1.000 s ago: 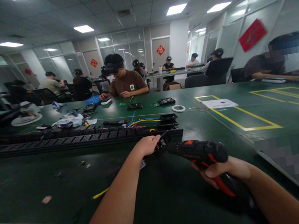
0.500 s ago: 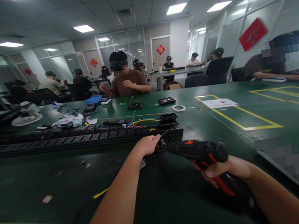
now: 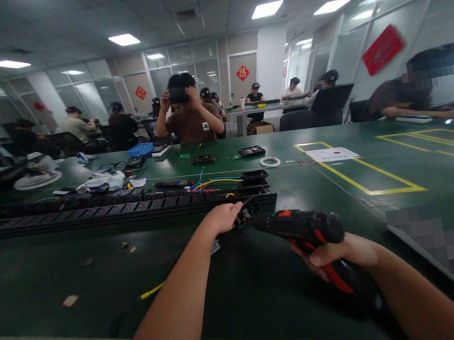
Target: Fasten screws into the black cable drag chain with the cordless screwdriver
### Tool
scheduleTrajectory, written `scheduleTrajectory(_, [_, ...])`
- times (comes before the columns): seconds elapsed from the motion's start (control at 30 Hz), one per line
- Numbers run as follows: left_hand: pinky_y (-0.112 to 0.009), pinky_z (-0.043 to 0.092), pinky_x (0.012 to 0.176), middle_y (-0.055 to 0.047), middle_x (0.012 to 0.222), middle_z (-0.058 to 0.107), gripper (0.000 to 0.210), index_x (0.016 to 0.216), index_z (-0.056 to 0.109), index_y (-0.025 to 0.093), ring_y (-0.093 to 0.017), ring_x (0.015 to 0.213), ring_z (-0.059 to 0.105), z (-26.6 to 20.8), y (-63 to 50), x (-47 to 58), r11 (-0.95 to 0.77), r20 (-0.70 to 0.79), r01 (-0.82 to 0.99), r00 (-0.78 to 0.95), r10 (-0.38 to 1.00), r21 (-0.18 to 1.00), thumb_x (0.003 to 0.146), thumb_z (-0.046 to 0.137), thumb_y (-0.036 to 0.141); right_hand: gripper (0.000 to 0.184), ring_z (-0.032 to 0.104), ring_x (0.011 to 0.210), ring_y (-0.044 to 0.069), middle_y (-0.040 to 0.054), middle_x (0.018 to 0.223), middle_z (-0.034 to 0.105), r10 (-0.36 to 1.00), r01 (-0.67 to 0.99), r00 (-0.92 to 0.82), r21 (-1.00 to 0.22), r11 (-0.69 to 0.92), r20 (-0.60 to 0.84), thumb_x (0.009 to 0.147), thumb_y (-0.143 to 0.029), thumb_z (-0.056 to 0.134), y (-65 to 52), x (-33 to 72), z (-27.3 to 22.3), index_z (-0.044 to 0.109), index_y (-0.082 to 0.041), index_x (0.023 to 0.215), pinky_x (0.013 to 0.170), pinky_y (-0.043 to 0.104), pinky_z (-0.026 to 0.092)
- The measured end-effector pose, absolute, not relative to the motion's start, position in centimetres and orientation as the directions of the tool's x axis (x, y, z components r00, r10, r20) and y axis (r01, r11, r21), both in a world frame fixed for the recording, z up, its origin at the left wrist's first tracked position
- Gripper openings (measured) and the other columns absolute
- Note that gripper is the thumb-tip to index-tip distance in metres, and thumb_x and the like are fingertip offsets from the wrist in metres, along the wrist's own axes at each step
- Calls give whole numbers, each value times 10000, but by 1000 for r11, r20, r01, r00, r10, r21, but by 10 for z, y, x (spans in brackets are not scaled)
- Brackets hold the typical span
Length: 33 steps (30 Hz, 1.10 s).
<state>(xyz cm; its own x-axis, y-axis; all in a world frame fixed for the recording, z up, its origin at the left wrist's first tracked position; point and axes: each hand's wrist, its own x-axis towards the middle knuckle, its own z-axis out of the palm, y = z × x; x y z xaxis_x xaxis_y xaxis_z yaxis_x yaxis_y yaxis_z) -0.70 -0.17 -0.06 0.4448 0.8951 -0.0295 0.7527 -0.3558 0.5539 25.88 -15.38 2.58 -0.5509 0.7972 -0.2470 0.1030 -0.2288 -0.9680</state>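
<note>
Co-worker's hands (image 3: 194,98) rose headward; right grip (image 3: 338,251) holds drill (image 3: 307,226)

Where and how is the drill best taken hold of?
Probably round the handle of the drill, from the near right, where the right hand grips: the handle slants down toward that side, while the nose points left toward the black part in the left hand.

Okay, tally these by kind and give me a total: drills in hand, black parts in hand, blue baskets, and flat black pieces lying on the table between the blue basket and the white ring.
Drill, in the right hand: 1
Black part, in the left hand: 1
Blue basket: 1
Flat black pieces: 2
Total: 5
</note>
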Motion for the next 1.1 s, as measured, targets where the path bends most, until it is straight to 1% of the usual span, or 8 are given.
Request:
scheduleTrajectory(0.2, [-322, 451, 978, -115, 1248, 709, 655, 1123, 727, 197, -280, 1177, 641, -2, -1, -7, -355, -29, 748, 446, 895, 561, 1001, 246, 624, 374, 565, 460, 123, -9, 568, 653, 798, 112, -551, -970, -217, -243, 633, -353, 798, -154, 259, 26, 610, -149, 884, 448, 216, 422])
scheduleTrajectory(0.43, [-323, 455, 970, -112, 1227, 718, 649, 1102, 730, 199, -280, 1149, 655, 1, -3, -7, -346, -40, 751, 443, 896, 562, 1005, 246, 620, 353, 579, 465, 125, -10, 563, 657, 791, 115, -565, -972, -206, -234, 652, -338, 789, -153, 258, 28, 612, -147, 891, 466, 213, 426])
scheduleTrajectory(0.6, [-323, 456, 973, -106, 1235, 717, 644, 1103, 734, 209, -281, 1165, 646, 0, -2, -7, -341, -32, 748, 435, 900, 569, 999, 256, 628, 359, 579, 462, 129, -4, 574, 667, 792, 122, -560, -970, -209, -241, 654, -352, 793, -153, 260, 27, 616, -150, 891, 470, 225, 438])
scheduleTrajectory(0.93, [-328, 457, 973, -113, 1233, 717, 661, 1098, 736, 202, -284, 1153, 652, -3, 0, -7, -354, -23, 743, 445, 895, 568, 1001, 240, 627, 371, 558, 457, 116, -7, 567, 653, 798, 95, -548, -967, -237, -249, 639, -346, 801, -155, 257, 29, 612, -146, 887, 446, 207, 416])
scheduleTrajectory(1.1, [-317, 451, 982, -111, 1247, 711, 648, 1109, 735, 204, -277, 1174, 642, -2, -1, -6, -354, -27, 754, 441, 897, 554, 1004, 248, 617, 378, 546, 448, 110, -5, 565, 651, 796, 88, -560, -972, -220, -231, 643, -357, 796, -154, 258, 25, 617, -143, 897, 447, 203, 407])
